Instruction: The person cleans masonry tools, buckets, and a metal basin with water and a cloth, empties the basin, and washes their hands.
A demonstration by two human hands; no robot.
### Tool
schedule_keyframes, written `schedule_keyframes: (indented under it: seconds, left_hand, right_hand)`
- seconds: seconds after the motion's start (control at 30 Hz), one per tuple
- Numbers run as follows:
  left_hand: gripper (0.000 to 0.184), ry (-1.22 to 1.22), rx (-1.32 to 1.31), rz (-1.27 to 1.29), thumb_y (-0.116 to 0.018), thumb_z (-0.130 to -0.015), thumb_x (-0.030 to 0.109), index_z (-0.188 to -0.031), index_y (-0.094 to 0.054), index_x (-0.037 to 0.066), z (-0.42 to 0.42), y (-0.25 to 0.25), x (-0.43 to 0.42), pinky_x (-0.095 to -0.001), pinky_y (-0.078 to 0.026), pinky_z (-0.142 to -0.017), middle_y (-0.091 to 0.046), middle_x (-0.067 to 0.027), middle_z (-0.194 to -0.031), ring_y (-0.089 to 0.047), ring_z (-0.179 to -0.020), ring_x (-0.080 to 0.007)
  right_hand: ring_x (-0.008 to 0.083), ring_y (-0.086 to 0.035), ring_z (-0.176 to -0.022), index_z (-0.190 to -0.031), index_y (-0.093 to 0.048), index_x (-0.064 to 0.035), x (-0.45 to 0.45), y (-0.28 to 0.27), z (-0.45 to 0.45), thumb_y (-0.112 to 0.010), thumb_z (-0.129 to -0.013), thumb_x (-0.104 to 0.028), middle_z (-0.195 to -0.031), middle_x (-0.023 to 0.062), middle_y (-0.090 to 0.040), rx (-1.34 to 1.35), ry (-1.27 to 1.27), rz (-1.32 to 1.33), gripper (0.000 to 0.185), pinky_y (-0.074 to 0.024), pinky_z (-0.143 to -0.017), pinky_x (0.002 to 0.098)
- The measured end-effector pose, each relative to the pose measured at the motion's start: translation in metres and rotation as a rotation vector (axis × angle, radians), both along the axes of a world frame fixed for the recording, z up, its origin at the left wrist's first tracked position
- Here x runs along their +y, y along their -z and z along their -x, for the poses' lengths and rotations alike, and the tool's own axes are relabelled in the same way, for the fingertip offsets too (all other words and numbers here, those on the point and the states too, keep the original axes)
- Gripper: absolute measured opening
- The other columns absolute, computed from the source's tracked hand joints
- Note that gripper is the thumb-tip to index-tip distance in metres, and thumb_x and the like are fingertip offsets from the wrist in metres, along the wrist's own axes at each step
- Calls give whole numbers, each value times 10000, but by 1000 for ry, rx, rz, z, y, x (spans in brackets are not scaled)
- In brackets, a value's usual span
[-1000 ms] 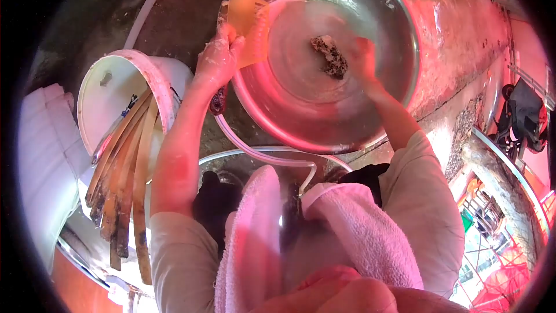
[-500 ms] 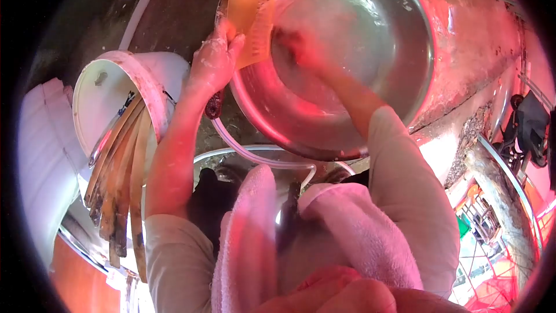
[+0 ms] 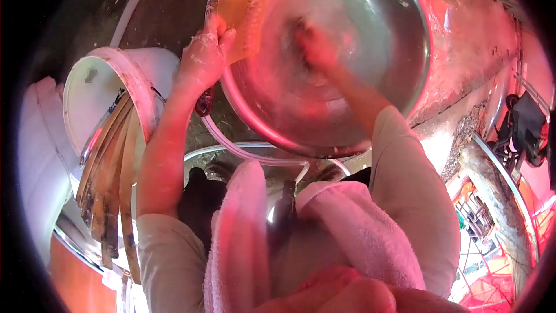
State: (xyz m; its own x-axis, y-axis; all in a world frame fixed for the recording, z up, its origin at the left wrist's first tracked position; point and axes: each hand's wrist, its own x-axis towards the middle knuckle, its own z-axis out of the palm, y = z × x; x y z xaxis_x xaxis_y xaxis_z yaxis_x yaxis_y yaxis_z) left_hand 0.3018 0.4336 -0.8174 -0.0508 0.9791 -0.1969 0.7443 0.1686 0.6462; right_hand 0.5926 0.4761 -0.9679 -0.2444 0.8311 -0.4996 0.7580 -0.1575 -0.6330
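My left hand [image 3: 204, 58] is closed around a flat, translucent orange plastic piece [image 3: 238, 14] with slots along one side, held upright at the left rim of a large metal basin [image 3: 324, 148]. A knife-like tool with a dark handle [image 3: 204, 102] also runs along this hand. Inside the basin is my right hand [image 3: 317, 46], blurred by motion. Its fingers seem to be at a dark clump [image 3: 299, 28], but whether they grip it is unclear. Steam or cloudy water hazes the basin's middle.
At the left a white bucket [image 3: 124, 72] lies tilted, with long brown strips [image 3: 113, 179] hanging out. A clear hose [image 3: 255, 153] curves below the basin. A pink-lit towel [image 3: 365, 220] hangs from my neck. Black items [image 3: 524, 127] are at the far right.
My right hand has moved left from beside the clump, which lay in plain sight earlier and is now mostly hidden. My left hand has shifted slightly left, still with the orange piece.
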Motion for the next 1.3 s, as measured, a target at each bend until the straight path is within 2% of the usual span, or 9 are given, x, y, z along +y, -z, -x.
schedule_keyframes:
  seconds: [0.07, 0.1, 0.2, 0.33, 0.6, 0.77, 0.97, 1.13, 1.3]
  left_hand:
    - [272, 9, 23, 85, -532, -902, 297, -1054, -459, 83, 2, -4, 0, -481, -445, -761, -603, -188, -968, -569, -915, -417]
    - [272, 27, 27, 119, -535, -898, 291, -1058, -461, 84, 1, -9, 4, -494, -447, -779, -604, -188, -990, -569, -936, -416]
    - [272, -8, 3, 192, -535, -899, 288, -1057, -454, 82, -3, -12, 5, -490, -442, -776, -599, -191, -984, -564, -925, -423]
    - [264, -5, 34, 137, -528, -903, 288, -1043, -446, 79, -8, -9, 4, -493, -434, -755, -596, -182, -946, -565, -911, -419]
    - [264, 11, 8, 126, -525, -907, 286, -1059, -447, 85, 0, -7, 3, -500, -430, -732, -597, -177, -890, -568, -891, -422]
    - [248, -10, -36, 98, -523, -910, 282, -1014, -438, 74, 0, 0, 2, -486, -433, -720, -587, -192, -876, -565, -879, -429]
    - [254, 1, -11, 149, -540, -903, 281, -1025, -450, 77, -3, -11, 5, -480, -438, -718, -584, -186, -881, -566, -838, -422]
    - [250, 1, -33, 121, -544, -899, 264, -1030, -454, 72, -1, -14, 4, -481, -437, -719, -586, -180, -886, -569, -845, -413]
    - [246, -9, -21, 89, -535, -902, 266, -1035, -458, 73, -5, -11, 3, -485, -438, -735, -593, -179, -907, -568, -876, -413]
  right_hand:
    - [370, -555, -937, -1194, -518, -91, 36, -18, -27, -534, -882, -320, -1066, 207, -578, 122, 416, -180, 388, -460, -781, 431]
    - [382, -549, -911, -1240, -495, -122, 34, -10, -62, -534, -868, -251, -1109, 184, -548, -446, -158, -744, 396, -477, -780, 445]
    - [361, -558, -923, -1287, -441, -162, -35, 3, -113, -510, -845, -163, -1216, 177, -470, -759, -230, -488, 447, -508, -761, 458]
    - [318, -581, -944, -1293, -414, -176, -99, -5, -49, -495, -840, -140, -1266, 167, -418, -366, -649, -621, 461, -518, -784, 477]
    - [362, -561, -918, -1191, -459, -105, 32, -5, -98, -468, -867, -140, -1092, 173, -516, -659, -13, -537, 326, -495, -729, 478]
    - [398, -531, -1016, -1269, -453, -111, -81, -16, -47, -497, -825, -128, -1263, 219, -457, -346, -300, -855, 446, -464, -861, 474]
    - [375, -514, -976, -1197, -499, -137, 90, 10, -55, -502, -819, -154, -1172, 188, -472, -627, -99, -750, 379, -449, -816, 506]
    - [399, -508, -1041, -1294, -473, -178, -40, -3, -71, -474, -859, -162, -1293, 208, -423, -235, 169, -392, 435, -436, -869, 494]
    - [403, -530, -949, -1198, -525, -155, -10, 10, -23, -457, -860, -148, -1133, 218, -497, -433, -332, -750, 345, -451, -793, 491]
